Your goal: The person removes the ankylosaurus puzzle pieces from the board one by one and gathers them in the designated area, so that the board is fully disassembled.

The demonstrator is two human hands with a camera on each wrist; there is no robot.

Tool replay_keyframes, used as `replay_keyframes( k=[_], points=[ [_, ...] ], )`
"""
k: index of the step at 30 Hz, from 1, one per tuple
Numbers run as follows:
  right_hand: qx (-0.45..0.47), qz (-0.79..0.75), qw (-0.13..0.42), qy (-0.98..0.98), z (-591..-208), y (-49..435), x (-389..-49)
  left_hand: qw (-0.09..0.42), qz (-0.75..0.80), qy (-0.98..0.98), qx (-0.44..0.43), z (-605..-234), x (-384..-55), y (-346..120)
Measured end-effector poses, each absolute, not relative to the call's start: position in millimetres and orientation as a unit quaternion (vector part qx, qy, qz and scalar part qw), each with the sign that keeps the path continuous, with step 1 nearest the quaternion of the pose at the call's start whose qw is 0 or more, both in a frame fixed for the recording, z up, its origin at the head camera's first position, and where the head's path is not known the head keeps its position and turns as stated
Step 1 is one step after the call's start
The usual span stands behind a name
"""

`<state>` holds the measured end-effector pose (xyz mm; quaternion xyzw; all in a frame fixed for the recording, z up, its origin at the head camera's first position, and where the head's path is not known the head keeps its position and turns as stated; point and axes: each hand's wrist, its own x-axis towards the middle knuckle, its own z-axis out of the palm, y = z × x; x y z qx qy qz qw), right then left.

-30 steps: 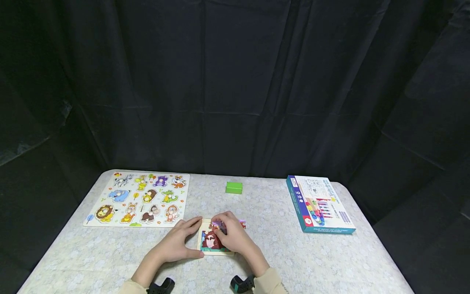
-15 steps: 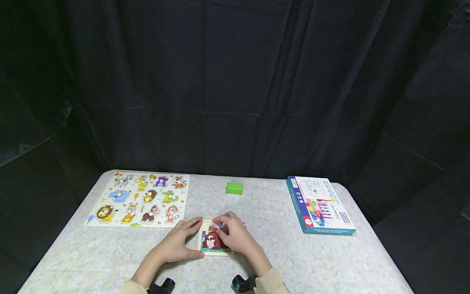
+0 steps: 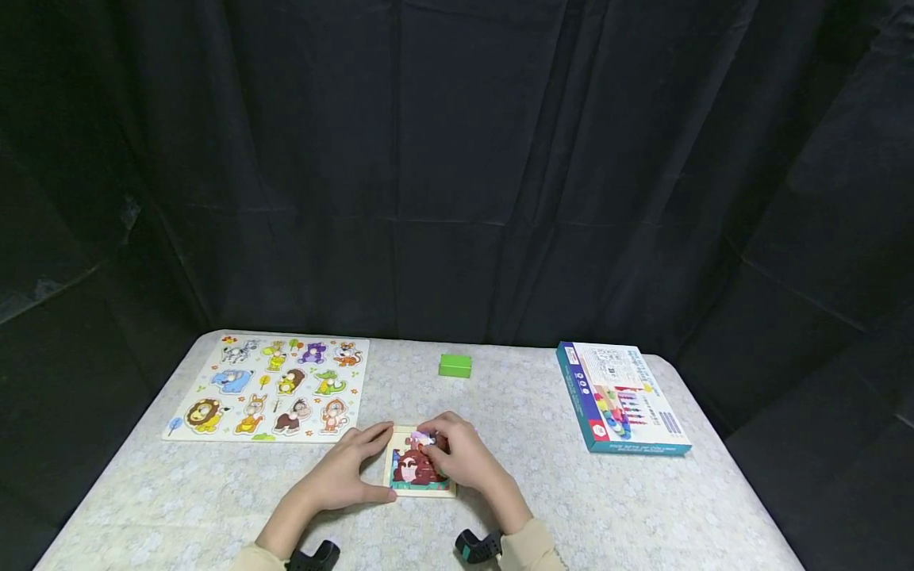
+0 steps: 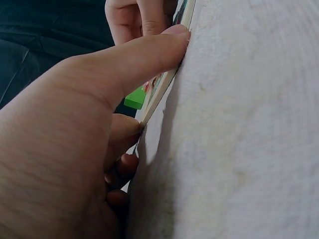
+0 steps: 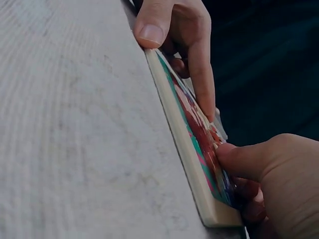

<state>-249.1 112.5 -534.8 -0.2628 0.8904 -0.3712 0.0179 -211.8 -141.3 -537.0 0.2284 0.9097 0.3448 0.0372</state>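
Observation:
A small wooden jigsaw puzzle [image 3: 410, 469] with a brown animal picture lies flat in its pale frame in front of the person. Its left side is gripped by the left hand [image 3: 343, 476], thumb at the near corner and index finger at the far one. In the right wrist view that thumb [image 5: 151, 34] presses on the frame's corner [image 5: 172, 117]. The right hand [image 3: 460, 454] is over the far right part of the puzzle, pinching a purple-topped puzzle piece [image 3: 423, 438]. Its fingers hide the upper right of the picture; its thumb [image 5: 234, 157] touches the picture's surface.
A large animal peg puzzle board [image 3: 267, 388] lies at the table's left. A green block [image 3: 455, 365] sits behind the small puzzle. On the right is a flat paint-set box [image 3: 624, 396]. A black curtain [image 3: 457, 174] hangs behind the table [image 3: 607, 507].
The right hand has shifted slightly right and turned a little. The purple and red bit that stuck out past its far side no longer shows. The left hand stays in place on the frame.

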Motion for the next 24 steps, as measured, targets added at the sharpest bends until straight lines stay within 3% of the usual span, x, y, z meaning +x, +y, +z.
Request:
replay_keyframes(
  k=[24],
  points=[
    [-0.277, -0.343, -0.008, 0.897, -531.0, 110.3, -246.3, 0.037, 0.346, 0.909, 0.231, -537.5, -212.7, -141.3]
  ],
)
